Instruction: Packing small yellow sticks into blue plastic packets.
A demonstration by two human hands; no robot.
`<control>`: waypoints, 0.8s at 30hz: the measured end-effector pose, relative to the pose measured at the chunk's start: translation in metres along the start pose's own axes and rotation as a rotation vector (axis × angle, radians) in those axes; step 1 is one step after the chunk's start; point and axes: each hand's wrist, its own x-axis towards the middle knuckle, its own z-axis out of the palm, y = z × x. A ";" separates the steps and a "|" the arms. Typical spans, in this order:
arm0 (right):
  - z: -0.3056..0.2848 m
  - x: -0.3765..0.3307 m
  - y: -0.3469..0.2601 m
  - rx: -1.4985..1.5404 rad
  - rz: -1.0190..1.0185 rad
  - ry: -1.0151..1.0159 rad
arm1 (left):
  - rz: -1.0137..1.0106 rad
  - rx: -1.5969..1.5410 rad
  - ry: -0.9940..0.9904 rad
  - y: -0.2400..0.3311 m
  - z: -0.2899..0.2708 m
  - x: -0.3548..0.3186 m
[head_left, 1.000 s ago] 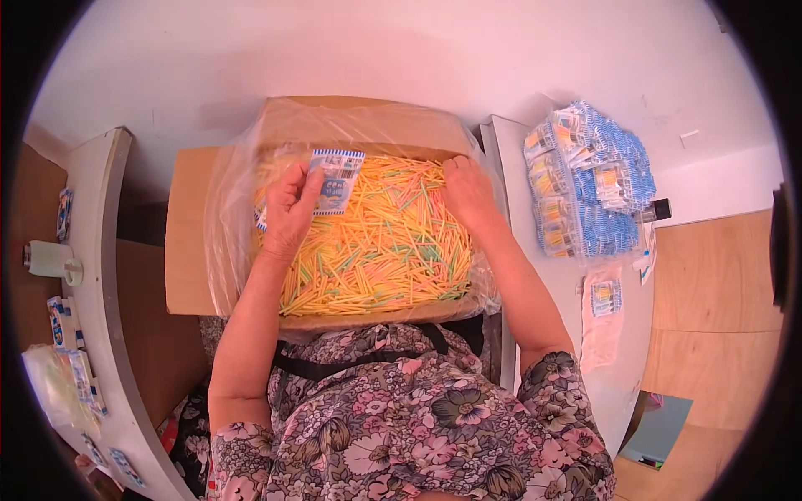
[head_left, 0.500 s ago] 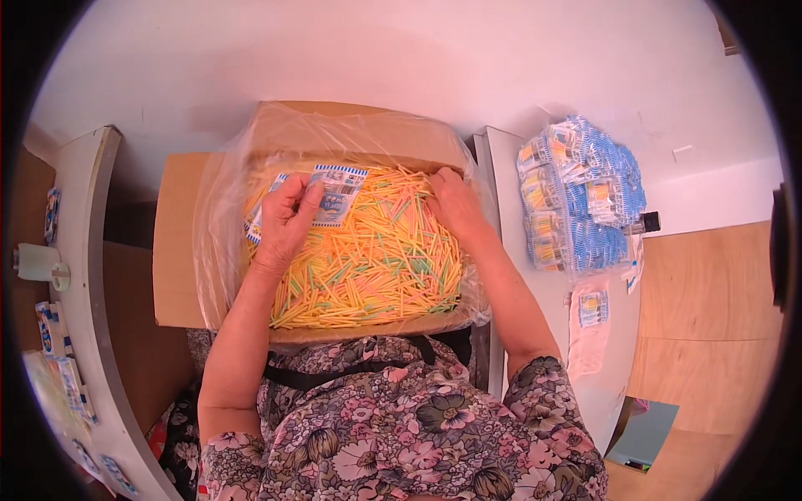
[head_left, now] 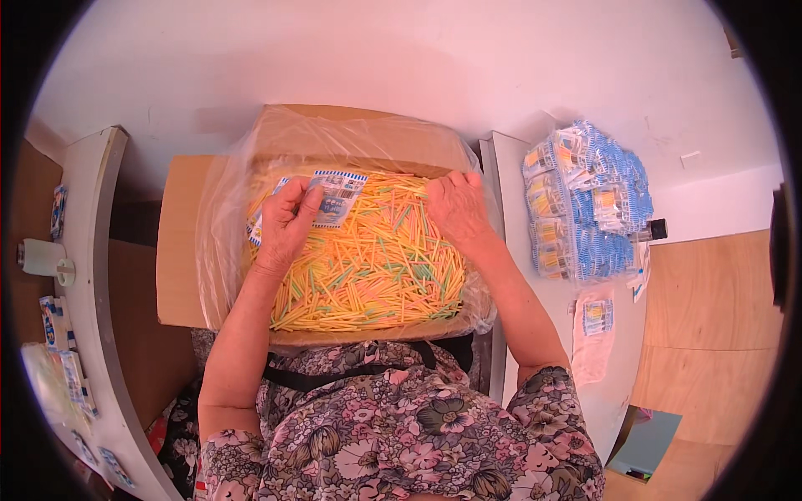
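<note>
My left hand (head_left: 286,219) is closed, thumb against fingers, on a flat packet (head_left: 340,200) with blue-striped edges and printing. Part of another such packet shows on the other side of the same hand. Below it, a mass of thin short sticks (head_left: 368,275), mostly yellow with some green and pink, fills a cardboard box (head_left: 188,242) lined with clear plastic. At the far right corner of the sticks, my right hand (head_left: 458,209) has its fingers curled in. Whatever lies within those fingers is hidden.
To the right, a clear bag of filled packets (head_left: 576,204) stands on a white table (head_left: 543,326), with a black-capped object beside it. One packet (head_left: 597,317) lies on a pink cloth (head_left: 591,355). A white shelf (head_left: 100,275) on the left carries a tape roll (head_left: 40,257) and several packets.
My right hand has curled its fingers and drawn slightly up from the sticks at the corner. The left hand keeps its hold on the packet. The whole view has shifted a little.
</note>
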 end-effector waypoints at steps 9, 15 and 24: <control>-0.011 0.000 -0.025 1.707 1.032 -0.463 | 0.008 -0.056 0.005 -0.001 0.001 0.003; 0.016 0.021 -0.027 1.891 1.315 -0.388 | 0.010 -0.023 -0.001 -0.006 -0.002 0.002; 0.043 0.020 -0.013 2.021 1.258 -0.440 | 0.021 -0.018 -0.054 -0.006 -0.005 0.001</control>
